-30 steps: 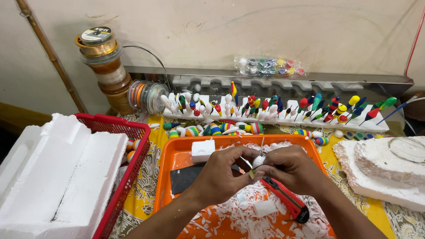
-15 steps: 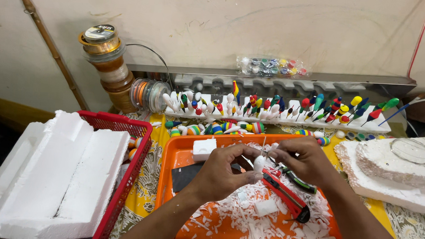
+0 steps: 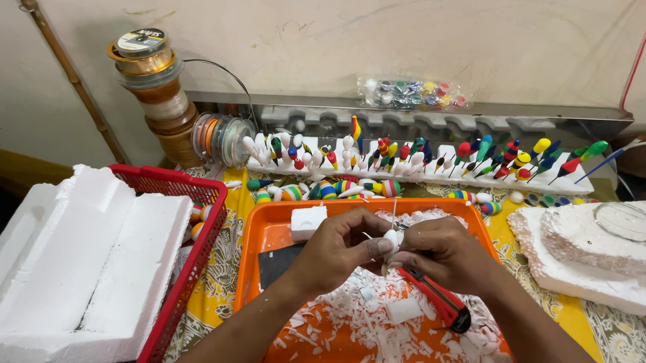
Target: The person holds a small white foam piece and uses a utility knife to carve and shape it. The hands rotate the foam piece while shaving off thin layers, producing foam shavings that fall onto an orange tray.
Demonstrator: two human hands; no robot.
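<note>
Over the orange tray [image 3: 253,236] littered with white foam shavings [image 3: 375,333], the left hand [image 3: 338,250] pinches a small white foam float [image 3: 390,241] at its fingertips, while the right hand [image 3: 442,254] grips a red utility knife [image 3: 433,298] against it.

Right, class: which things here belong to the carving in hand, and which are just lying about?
In use: left hand, right hand, white foam piece, red knife, orange tray of shavings.

Lying about: painted floats, spools, red basket, foam blocks.
</note>
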